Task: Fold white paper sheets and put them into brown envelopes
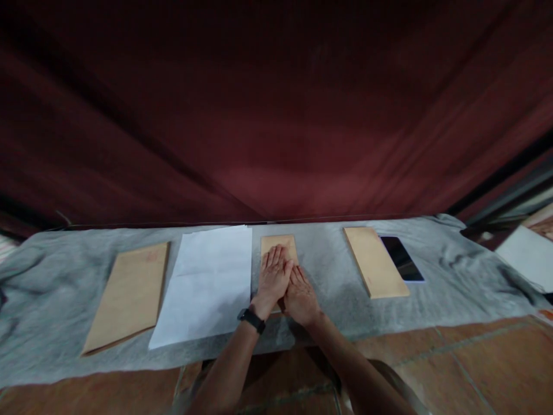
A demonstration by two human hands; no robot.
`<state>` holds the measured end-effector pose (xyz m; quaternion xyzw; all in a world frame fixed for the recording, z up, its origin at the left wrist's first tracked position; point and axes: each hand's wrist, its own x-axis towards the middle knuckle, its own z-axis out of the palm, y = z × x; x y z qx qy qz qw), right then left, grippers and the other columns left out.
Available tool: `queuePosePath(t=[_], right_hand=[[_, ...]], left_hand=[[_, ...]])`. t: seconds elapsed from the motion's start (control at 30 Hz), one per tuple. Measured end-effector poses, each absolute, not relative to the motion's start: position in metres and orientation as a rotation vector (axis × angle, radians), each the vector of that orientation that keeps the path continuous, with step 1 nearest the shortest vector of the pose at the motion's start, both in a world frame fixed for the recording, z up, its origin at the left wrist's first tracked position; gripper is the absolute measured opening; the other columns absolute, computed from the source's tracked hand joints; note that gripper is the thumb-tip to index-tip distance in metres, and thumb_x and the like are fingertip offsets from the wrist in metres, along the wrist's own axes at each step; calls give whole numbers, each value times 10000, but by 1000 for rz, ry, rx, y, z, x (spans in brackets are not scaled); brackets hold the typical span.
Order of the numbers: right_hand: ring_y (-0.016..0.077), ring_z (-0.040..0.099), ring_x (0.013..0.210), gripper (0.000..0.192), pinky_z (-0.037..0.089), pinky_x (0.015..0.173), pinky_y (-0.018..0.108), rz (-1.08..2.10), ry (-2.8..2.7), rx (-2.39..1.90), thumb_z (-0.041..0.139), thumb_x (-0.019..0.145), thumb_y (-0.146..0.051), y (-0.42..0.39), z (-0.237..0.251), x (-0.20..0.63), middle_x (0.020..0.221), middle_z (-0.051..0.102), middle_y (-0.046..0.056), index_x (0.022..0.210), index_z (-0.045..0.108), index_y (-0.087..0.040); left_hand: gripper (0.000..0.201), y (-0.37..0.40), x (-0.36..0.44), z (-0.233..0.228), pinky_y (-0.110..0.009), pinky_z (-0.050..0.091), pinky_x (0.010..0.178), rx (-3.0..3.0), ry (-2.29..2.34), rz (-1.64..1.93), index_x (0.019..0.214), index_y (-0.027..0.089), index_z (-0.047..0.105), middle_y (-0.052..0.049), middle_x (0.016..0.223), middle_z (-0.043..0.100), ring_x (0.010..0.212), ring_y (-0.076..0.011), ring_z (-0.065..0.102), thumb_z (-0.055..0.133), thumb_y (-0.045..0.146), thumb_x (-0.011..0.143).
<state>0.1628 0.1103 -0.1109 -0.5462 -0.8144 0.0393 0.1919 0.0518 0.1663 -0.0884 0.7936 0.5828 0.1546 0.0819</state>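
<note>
2 hands press flat on a small tan paper envelope point(279, 245) at the middle of the grey cloth-covered worktop point(52, 288). I see my left hand point(273, 276), a black band at its wrist, lying palm down with fingers straight and together, gripping nothing; my right hand point(301, 298) lies flat just beside it, touching it, fingers also extended. The envelope's long axis runs away from me toward the dark red curtain point(276, 115). Left of it lies a white paper sheet point(207, 285), then a long tan envelope point(129, 294). Right lies another tan envelope point(375, 260), angled, beside a glossy black phone point(401, 258).
</note>
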Motion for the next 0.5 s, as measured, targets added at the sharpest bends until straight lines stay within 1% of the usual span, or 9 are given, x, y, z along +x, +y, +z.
queuePosePath(t=[0.1, 0.17, 0.23, 0.3, 0.37, 0.5], right_hand=[[277, 431, 1477, 596, 328, 1248, 487, 108, -2218, -1532, 501, 953, -204, 108, -110, 163, 1545, 504, 167, 1537, 453, -98], [273, 419, 1484, 586, 326, 1247, 492, 118, -2207, -1540, 490, 972, -222, 107, -108, 166, 1554, 496, 153, 1547, 440, -117], [270, 405, 1493, 587, 313, 1254, 479, 132, -2232, -1548, 479, 988, -243, 105, -105, 171, 1589, 447, 146, 1557, 420, -111], [259, 391, 1501, 592, 301, 1262, 460, 152, -2278, -1530, 479, 998, -265, 105, -101, 179, 1622, 395, 128, 1566, 404, -115], [246, 394, 1500, 575, 303, 1263, 446, 186, -2324, -1494, 490, 1004, -282, 105, -97, 189, 1625, 395, 105, 1557, 425, -138], [230, 425, 1480, 508, 335, 1247, 445, 301, -2385, -1437, 499, 1014, -286, 108, -90, 213, 1599, 450, 79, 1514, 499, -196]], left_hand=[[590, 171, 50, -92, -508, 248, 1261, 2332, 1839, 430, 1567, 105, 379, -160, 1630, 381, 1549, -265, 285, 270, 356, 1044], [593, 171, 49, -92, -500, 248, 1261, 2317, 1884, 415, 1566, 105, 377, -162, 1631, 380, 1550, -263, 281, 273, 358, 1041], [594, 170, 47, -91, -490, 253, 1260, 2312, 1918, 400, 1562, 79, 374, -180, 1632, 369, 1551, -269, 278, 279, 337, 1037], [596, 169, 45, -90, -480, 251, 1262, 2318, 1935, 380, 1550, 27, 375, -213, 1634, 347, 1554, -280, 263, 292, 303, 1028], [594, 166, 44, -89, -472, 251, 1263, 2332, 1931, 357, 1534, -9, 382, -233, 1630, 341, 1555, -290, 256, 310, 273, 1017], [590, 154, 41, -85, -492, 282, 1251, 2359, 1898, 360, 1524, -15, 394, -244, 1616, 362, 1541, -314, 290, 354, 261, 1003]])
